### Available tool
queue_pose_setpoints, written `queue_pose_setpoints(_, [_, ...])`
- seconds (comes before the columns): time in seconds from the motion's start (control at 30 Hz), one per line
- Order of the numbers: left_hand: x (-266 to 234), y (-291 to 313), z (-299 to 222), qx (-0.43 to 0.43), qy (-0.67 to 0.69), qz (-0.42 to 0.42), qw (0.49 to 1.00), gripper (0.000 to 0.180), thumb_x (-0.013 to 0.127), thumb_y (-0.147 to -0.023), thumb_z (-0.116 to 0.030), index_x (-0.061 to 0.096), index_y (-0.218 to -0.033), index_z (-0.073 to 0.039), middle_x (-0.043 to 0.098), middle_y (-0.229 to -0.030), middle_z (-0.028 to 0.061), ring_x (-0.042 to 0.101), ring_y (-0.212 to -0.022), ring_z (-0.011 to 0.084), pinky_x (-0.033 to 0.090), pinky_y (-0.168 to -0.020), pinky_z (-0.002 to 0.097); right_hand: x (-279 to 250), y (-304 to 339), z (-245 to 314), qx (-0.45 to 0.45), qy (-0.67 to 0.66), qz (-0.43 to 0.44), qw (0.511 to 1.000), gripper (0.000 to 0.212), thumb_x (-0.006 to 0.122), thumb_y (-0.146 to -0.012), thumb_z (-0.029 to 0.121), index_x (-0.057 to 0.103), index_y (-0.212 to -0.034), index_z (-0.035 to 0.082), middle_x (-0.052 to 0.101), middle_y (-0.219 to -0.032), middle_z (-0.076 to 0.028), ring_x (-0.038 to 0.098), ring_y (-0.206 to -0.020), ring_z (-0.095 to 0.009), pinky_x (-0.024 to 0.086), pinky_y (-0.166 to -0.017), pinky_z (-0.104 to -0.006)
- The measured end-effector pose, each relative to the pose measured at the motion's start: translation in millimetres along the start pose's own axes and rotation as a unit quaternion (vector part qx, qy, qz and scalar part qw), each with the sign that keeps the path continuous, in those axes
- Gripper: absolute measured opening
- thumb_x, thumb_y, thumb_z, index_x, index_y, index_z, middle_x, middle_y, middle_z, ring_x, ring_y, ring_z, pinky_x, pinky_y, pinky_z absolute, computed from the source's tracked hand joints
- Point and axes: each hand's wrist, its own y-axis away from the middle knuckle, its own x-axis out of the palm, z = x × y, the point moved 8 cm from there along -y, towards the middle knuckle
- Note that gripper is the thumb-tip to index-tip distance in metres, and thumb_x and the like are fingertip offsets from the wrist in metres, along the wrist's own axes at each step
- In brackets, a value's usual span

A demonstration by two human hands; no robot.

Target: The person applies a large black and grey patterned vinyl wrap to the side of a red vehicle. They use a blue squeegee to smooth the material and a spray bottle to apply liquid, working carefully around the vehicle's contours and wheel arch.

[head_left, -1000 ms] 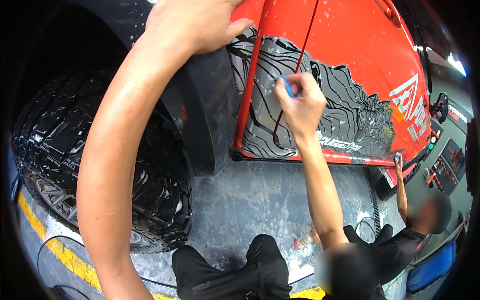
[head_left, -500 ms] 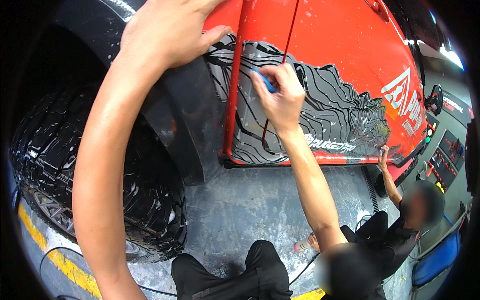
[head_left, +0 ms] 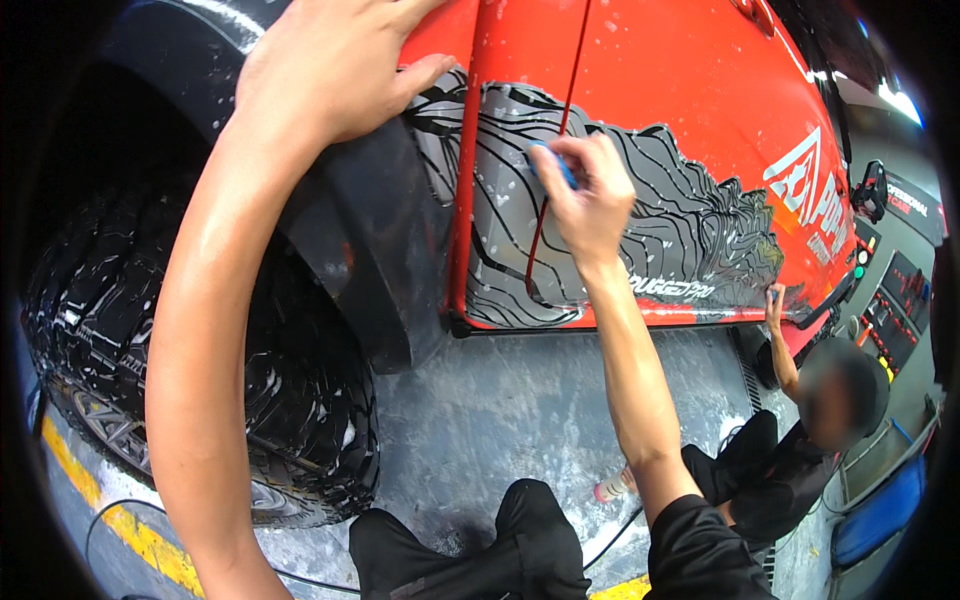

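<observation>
On the red car's side, my right hand (head_left: pixel 590 195) pinches a small blue pad (head_left: pixel 566 170), its exact kind not clear. The pad sits against the grey and black contour-line decal (head_left: pixel 650 200), beside the door seam. My left hand (head_left: pixel 335 75) lies with its thumb spread on the red car body (head_left: pixel 680 80), just above the dark wheel-arch trim (head_left: pixel 370 250). Its fingertips run past the top edge of the view. White specks of foam or water dot the paint.
A large wet tyre (head_left: pixel 200 350) with suds fills the left, by my left forearm. At the right a co-worker (head_left: pixel 790 480) crouches, one hand (head_left: pixel 775 300) on the car's lower edge. A black cable (head_left: pixel 615 540) crosses the floor; a blue seat (head_left: pixel 880 510) stands beyond.
My right hand has slid a little to the right over the decal with the blue pad, and is slightly blurred. My left hand has hardly moved. The co-worker's raised hand has shifted slightly right.
</observation>
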Motion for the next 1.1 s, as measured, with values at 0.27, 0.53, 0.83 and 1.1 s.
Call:
queue_pose_setpoints(0.27, [-4.6, -0.9, -9.2, -0.028, -0.017, 0.058, 0.998, 0.071, 0.066, -0.104, -0.052, 0.055, -0.160, -0.009, 0.044, -0.174, 0.0129, 0.032, -0.167, 0.0262, 0.021, -0.139, 0.0491, -0.7, 4.8, -5.2, -0.004, 0.001, -0.013, 1.000, 0.019, 0.089, -0.093, 0.020, 0.075, -0.097, 0.007, 0.069, -0.086, -0.009, 0.071, -0.071, -0.025, 0.057, -0.062, -0.0367])
queue_pose_setpoints(0.53, [-3.0, 0.6, -4.6, -0.022, -0.031, 0.039, 0.999, 0.070, 0.067, -0.104, -0.051, 0.056, -0.159, -0.010, 0.045, -0.173, 0.0132, 0.031, -0.167, 0.0273, 0.022, -0.139, 0.0500, -18.5, 30.7, -30.4, 0.065, -0.009, -0.023, 0.998, 0.019, 0.089, -0.093, 0.015, 0.074, -0.097, 0.004, 0.068, -0.087, -0.010, 0.068, -0.071, -0.022, 0.054, -0.062, -0.0358])
queue_pose_setpoints(0.83, [-1.0, 1.5, 2.7, 0.024, 0.007, -0.015, 1.000, 0.069, 0.070, -0.101, -0.048, 0.060, -0.156, -0.007, 0.049, -0.171, 0.0136, 0.031, -0.167, 0.0285, 0.024, -0.138, 0.0502, 38.8, -6.4, 29.1, -0.038, -0.003, 0.044, 0.998, 0.017, 0.086, -0.095, 0.017, 0.073, -0.098, 0.008, 0.069, -0.093, -0.008, 0.073, -0.073, -0.030, 0.057, -0.061, -0.0407])
queue_pose_setpoints(1.1, [8.9, 2.3, 6.7, 0.011, 0.013, -0.036, 0.999, 0.070, 0.070, -0.100, -0.046, 0.059, -0.157, -0.006, 0.047, -0.172, 0.0130, 0.030, -0.167, 0.0288, 0.023, -0.138, 0.0492, 40.0, 15.4, 38.2, -0.070, 0.032, 0.065, 0.995, 0.017, 0.086, -0.092, 0.012, 0.070, -0.095, 0.007, 0.065, -0.090, -0.010, 0.069, -0.067, -0.031, 0.057, -0.058, -0.0435])
